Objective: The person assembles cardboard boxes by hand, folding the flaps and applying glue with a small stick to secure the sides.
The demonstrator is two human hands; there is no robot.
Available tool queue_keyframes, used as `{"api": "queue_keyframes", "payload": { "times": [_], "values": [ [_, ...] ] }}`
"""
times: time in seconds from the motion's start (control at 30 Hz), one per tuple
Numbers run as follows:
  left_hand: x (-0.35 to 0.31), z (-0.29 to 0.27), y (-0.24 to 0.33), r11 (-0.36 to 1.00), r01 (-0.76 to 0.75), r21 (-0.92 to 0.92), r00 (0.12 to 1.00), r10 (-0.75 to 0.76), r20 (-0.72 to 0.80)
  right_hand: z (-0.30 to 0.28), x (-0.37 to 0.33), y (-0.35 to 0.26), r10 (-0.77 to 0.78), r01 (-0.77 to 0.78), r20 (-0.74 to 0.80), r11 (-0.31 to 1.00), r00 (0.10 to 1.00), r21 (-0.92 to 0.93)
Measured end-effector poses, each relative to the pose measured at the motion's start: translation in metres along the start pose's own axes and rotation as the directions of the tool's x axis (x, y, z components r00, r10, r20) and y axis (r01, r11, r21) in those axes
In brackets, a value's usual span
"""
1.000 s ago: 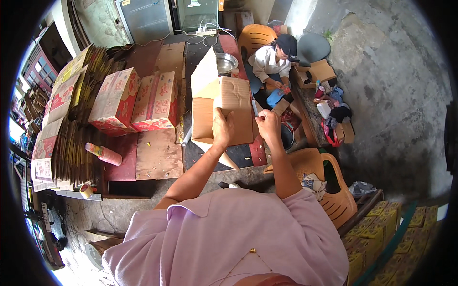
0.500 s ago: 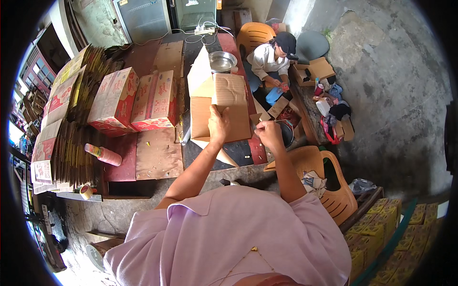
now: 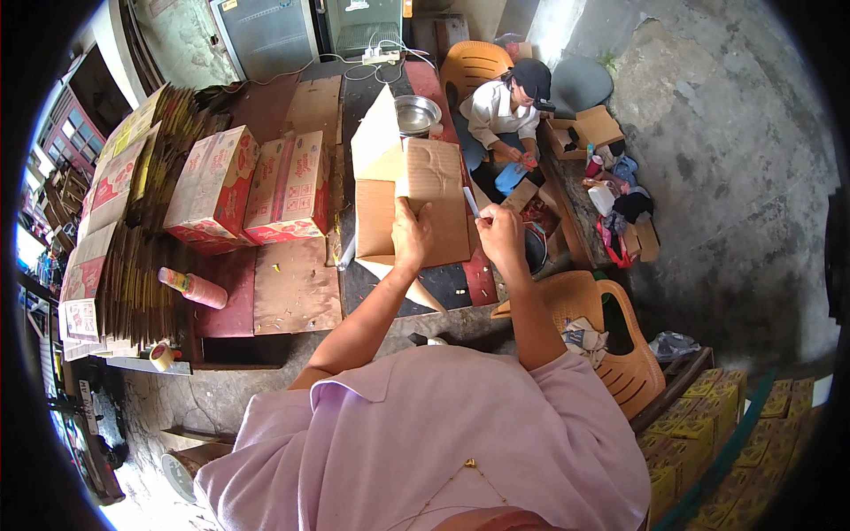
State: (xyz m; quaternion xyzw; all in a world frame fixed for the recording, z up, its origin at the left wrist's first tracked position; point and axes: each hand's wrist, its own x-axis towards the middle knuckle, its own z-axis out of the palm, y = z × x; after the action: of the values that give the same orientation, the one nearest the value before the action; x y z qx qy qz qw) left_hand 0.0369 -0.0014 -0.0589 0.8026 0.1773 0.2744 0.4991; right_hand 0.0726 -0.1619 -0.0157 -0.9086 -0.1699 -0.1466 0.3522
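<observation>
An open, unfolded-flap cardboard box (image 3: 434, 181) of plain brown stands on the dark-topped table in front of me. My left hand (image 3: 413, 237) grips its near upper part, fingers and thumb closed at the flap's edge. Beside the box's right side, my right hand (image 3: 503, 237) is closed on a slim, pale, blade-like tool (image 3: 471, 202). The tool points up and a little left, along the box's right edge. Its handle is hidden in my fingers. One pale flap (image 3: 376, 128) of the box sticks up at the far left, and another hangs toward me.
Two sealed red-and-white cartons (image 3: 212, 181) and a stack of flattened cartons (image 3: 115, 221) occupy the left. A pink thread cone (image 3: 204, 290) lies nearby. A metal bowl (image 3: 416, 115) sits behind the box. Another person (image 3: 496, 115) sits at the far right; an orange chair (image 3: 611, 332) is near my right.
The box has shifted slightly right with my left hand. My right hand has turned and risen a little, and the blade-like tool now points upward in plain sight.
</observation>
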Motion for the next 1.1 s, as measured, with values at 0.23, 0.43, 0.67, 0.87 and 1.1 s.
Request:
{"api": "queue_keyframes", "payload": {
  "times": [0.23, 0.43, 0.67, 0.87, 1.1],
  "values": [
    [-0.002, 0.004, -0.002, 0.999, -0.033, -0.010, 0.999, 0.032, -0.019, -0.002, -0.011, 0.001, 0.019, -0.017, 0.042, 0.998, 0.999, -0.052],
    [-0.002, 0.007, -0.004, 0.999, -0.053, 0.008, 0.998, 0.053, -0.029, -0.011, -0.022, 0.005, 0.076, -0.074, 0.094, 0.997, 0.993, -0.021],
    [-0.003, 0.005, 0.000, 0.998, -0.056, 0.022, 0.998, 0.057, -0.035, -0.007, -0.002, 0.001, 0.032, -0.032, 0.029, 0.999, 0.999, -0.001],
    [-0.003, -0.002, 0.002, 0.999, -0.019, 0.050, 1.000, 0.019, -0.006, -0.010, -0.015, -0.003, 0.045, -0.044, 0.092, 0.999, 0.995, -0.015],
    [-0.002, 0.000, -0.005, 0.998, -0.044, 0.046, 0.998, 0.046, -0.035, -0.012, -0.008, -0.003, 0.010, -0.011, 0.028, 0.999, 1.000, 0.037]
  ]
}}
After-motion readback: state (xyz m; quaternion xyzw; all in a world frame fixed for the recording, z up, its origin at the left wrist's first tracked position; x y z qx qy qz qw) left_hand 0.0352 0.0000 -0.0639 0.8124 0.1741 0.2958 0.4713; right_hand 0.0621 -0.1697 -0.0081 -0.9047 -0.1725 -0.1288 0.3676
